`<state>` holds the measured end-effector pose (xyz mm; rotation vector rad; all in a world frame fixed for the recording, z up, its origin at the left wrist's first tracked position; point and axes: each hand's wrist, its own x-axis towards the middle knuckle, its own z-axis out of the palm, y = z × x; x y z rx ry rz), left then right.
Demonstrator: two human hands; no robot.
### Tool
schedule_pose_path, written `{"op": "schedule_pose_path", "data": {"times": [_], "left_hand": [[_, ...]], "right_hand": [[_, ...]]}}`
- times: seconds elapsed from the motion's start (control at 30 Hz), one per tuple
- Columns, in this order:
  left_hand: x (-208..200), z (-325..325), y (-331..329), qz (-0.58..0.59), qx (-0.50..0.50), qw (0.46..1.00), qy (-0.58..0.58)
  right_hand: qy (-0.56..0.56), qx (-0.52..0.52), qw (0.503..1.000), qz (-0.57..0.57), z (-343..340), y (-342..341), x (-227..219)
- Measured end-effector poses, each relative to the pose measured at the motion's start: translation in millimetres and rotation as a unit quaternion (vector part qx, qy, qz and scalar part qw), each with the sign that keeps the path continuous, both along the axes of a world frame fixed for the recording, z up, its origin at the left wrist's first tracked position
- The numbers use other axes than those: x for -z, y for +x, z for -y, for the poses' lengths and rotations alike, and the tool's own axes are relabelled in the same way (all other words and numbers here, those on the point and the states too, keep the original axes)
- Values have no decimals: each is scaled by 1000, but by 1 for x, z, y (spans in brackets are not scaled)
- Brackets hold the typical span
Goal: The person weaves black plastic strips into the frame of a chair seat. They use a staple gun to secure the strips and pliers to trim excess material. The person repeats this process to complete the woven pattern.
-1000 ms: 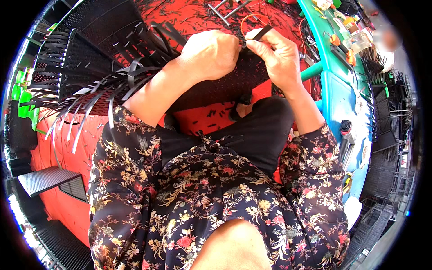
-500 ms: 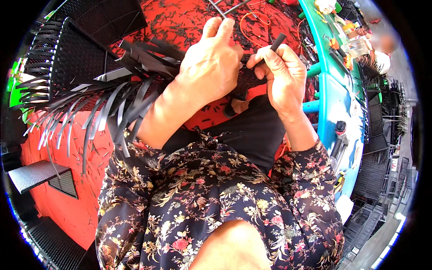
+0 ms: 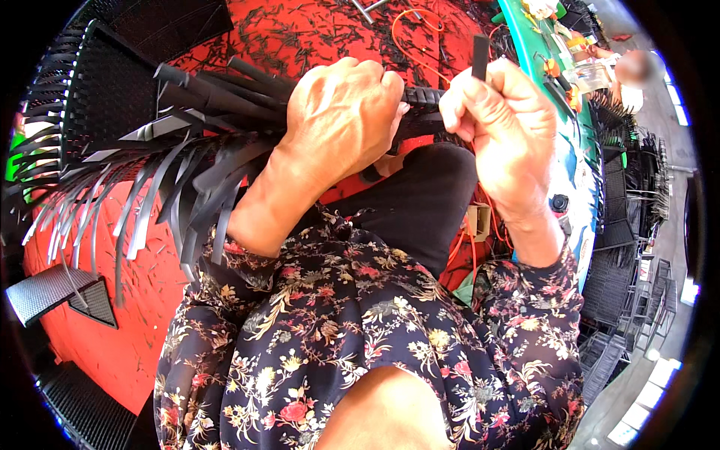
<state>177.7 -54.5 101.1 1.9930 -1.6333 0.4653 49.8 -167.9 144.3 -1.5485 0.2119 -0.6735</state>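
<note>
My left hand (image 3: 341,116) is closed in a fist, palm down, around a black woven plastic piece (image 3: 422,96). Its braided edge shows between my hands. Long loose strips (image 3: 202,176) fan out from it to the left, hanging over my left forearm. My right hand (image 3: 516,131) is beside it, thumb and fingers pinched on a flat black plastic strip (image 3: 480,58) whose end sticks up above the thumb. The strip's lower part is hidden by the fingers.
Black woven panels (image 3: 112,112) with fringed edges stand at the left. Black off-cuts litter the red floor (image 3: 330,34), where an orange cord (image 3: 397,46) curls. A blue-green table (image 3: 525,34) bearing tools runs along the right; beyond it is another person (image 3: 631,79).
My right hand has moved right, away from my left hand, with the strip still pinched. My left hand has come slightly lower and nearer, fingers now curled down over the woven piece.
</note>
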Motion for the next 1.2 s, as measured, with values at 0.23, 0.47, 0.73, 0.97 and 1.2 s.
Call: {"op": "schedule_pose_path", "data": {"times": [0.23, 0.47, 0.73, 0.97, 1.2], "left_hand": [[-5, -7, -7, 25, -8, 1000, -1], [-6, -9, -12, 44, -24, 999, 21], [-10, -18, -13, 25, -24, 999, 26], [-9, -17, -1, 47, 21, 998, 25], [-4, -14, 2, 38, 23, 998, 43]], "right_hand": [[-87, 9, 990, -108, 22, 39, -18], [-328, 16, 939, -103, 52, 84, 21], [-372, -108, 871, -302, 64, 100, 56], [-376, -137, 844, -358, 70, 111, 65], [-69, -152, 938, -303, 68, 95, 51]]}}
